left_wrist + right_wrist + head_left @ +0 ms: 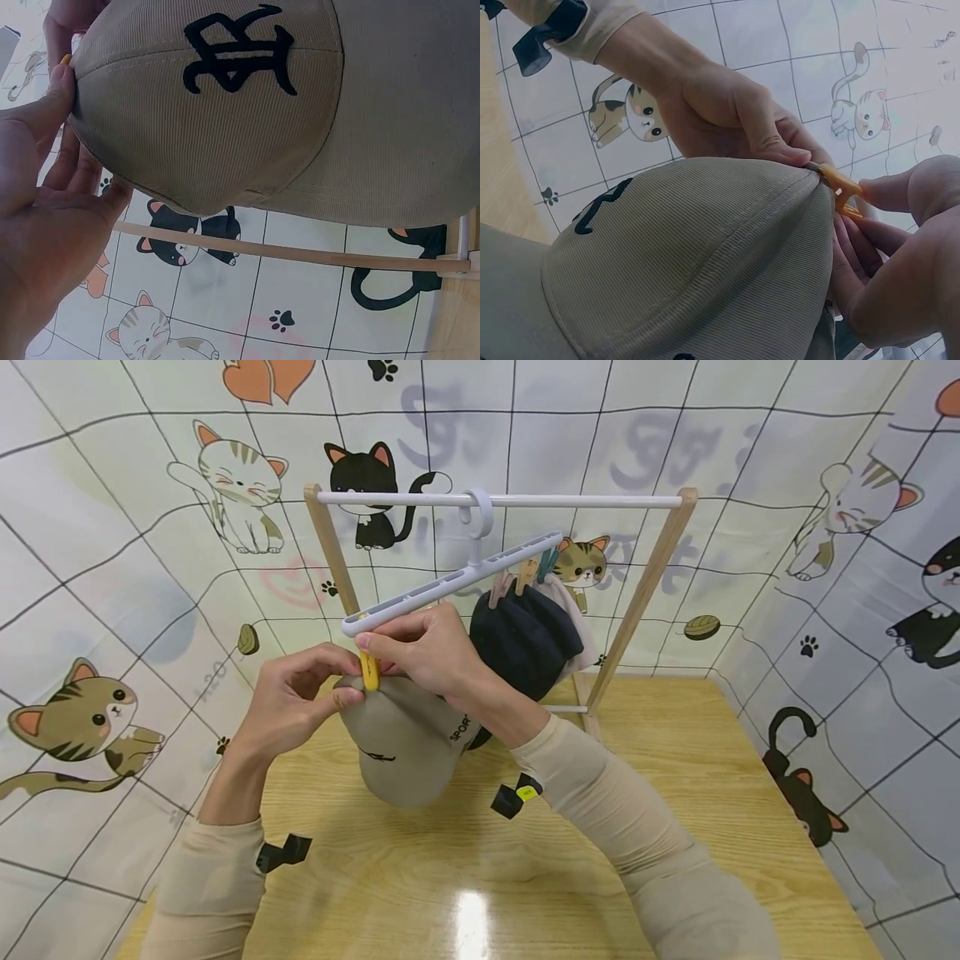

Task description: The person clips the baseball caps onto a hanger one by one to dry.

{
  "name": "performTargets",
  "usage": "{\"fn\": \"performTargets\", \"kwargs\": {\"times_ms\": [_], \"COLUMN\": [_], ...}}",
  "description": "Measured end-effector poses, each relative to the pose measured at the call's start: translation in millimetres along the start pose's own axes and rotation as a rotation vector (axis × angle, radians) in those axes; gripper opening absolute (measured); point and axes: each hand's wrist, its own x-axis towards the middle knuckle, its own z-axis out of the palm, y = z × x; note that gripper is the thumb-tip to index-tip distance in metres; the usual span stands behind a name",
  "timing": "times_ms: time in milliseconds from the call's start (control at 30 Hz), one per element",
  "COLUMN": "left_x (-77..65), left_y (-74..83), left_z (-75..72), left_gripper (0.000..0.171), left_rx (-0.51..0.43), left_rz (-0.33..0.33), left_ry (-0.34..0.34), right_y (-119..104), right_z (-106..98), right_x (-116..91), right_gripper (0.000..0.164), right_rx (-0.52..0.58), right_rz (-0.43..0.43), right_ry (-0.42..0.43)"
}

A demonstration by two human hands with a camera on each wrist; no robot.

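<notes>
A beige baseball cap [408,739] with a dark embroidered emblem hangs below the lower left end of a pale lilac hanger [450,583]. My left hand [288,702] pinches the top of its crown, thumb in front. My right hand [442,652] pinches a yellow clothespin [370,670] just under the hanger's end. In the right wrist view the clothespin [841,187] has its jaws at the crown's fabric, beside the left thumb. The left wrist view shows the cap's front [262,112] and brim, with the left hand [60,217] at the crown.
The hanger tilts on the white rail [585,502] of a wooden-legged rack [641,602]. From its raised end a navy cloth item [517,635] and a pale pink one [581,618] hang by clothespins [527,575]. Beneath is a wooden table [390,877]; cat-patterned sheeting surrounds it.
</notes>
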Motion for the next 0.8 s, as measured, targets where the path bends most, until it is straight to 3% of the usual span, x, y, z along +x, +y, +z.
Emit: {"fn": "performTargets", "kwargs": {"times_ms": [400, 800], "left_x": [6.9, 4.1], "left_y": [-4.3, -9.3], "left_z": [5.9, 8.8], "left_gripper": [0.024, 0.023], "left_rx": [-0.019, -0.029], "left_rz": [0.013, 0.039], "left_ry": [0.003, 0.057], "right_y": [2.5, 6.3], "right_z": [-5.0, -2.7], "right_x": [-2.8, -3.7], "right_gripper": [0.018, 0.019], "right_rx": [-0.045, -0.058], "right_rz": [-0.026, -0.074], "right_ry": [0.032, 0.021]}}
